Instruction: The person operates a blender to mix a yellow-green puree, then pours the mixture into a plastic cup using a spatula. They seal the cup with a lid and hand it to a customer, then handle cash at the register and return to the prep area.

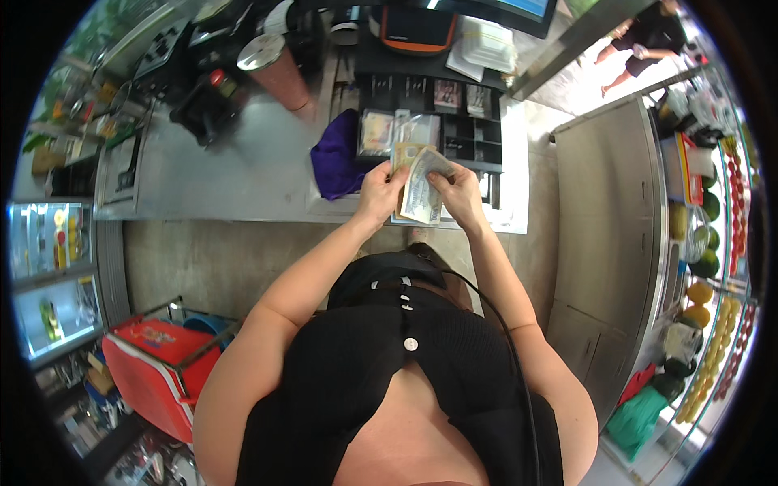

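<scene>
Both hands hold a small stack of banknotes (421, 193) over the front of an open cash drawer (474, 159). My left hand (381, 193) pinches the stack's left side, its thumb on top, where a yellowish note shows. A pale grey-green note fans out to the right, gripped at its edge by my right hand (460, 193). Beneath them the drawer has black compartments. More notes (377, 130) lie in its left part, under clear plastic, and some stand in back slots. A purple cloth (338, 159) hangs against the drawer's left side.
On the steel counter (255, 182) stand a pink tumbler (278, 76) and a black stand (206, 112). An orange-and-black device (418, 30) and clear plastic boxes (488, 44) sit behind the drawer. A red cooler box (152, 370) is at lower left; fruit shelves (708, 243) line the right. A person (650, 36) is outside.
</scene>
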### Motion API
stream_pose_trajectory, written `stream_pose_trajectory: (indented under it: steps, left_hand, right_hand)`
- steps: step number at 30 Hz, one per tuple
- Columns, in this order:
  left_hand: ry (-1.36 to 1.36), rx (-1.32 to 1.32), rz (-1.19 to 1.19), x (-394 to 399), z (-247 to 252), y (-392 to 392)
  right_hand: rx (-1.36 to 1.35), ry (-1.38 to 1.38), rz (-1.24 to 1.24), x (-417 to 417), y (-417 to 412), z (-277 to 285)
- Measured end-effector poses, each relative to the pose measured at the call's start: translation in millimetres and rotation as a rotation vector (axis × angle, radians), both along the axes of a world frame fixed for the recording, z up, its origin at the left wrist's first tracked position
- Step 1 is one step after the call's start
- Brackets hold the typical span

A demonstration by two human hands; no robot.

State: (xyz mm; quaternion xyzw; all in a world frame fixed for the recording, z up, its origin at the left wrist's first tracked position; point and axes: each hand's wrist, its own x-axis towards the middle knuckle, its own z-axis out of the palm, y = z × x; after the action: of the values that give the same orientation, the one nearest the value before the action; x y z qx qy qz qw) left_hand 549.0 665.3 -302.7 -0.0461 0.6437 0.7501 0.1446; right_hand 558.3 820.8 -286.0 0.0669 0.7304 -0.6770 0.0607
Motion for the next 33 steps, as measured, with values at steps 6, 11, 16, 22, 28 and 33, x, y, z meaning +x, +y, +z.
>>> stream_pose_trajectory:
  steps: [6, 11, 16, 22, 28, 33]
  left_hand:
    - [-0.022, -0.048, -0.002, -17, -9, 6]
    - [-0.167, 0.215, -0.026, -37, -17, 2]
    - [-0.268, 0.316, -0.351, -56, 4, 14]
    - [-0.269, 0.027, -0.371, -64, 12, 46]
    - [0.092, -0.549, -0.619, -69, 14, 52]
    - [0.311, -0.741, -0.77, -90, 37, 68]
  right_hand:
    - [-0.157, -0.209, -0.074, -1, 20, 0]
    - [-0.387, -0.058, -0.209, -6, 64, -11]
    - [0.209, -0.062, -0.05, -27, 87, -16]
    - [0.143, 0.094, -0.159, -50, 71, -11]
    - [0.523, 0.334, 0.437, -58, 86, 39]
    - [0.298, -0.192, 0.466, -61, 115, 39]
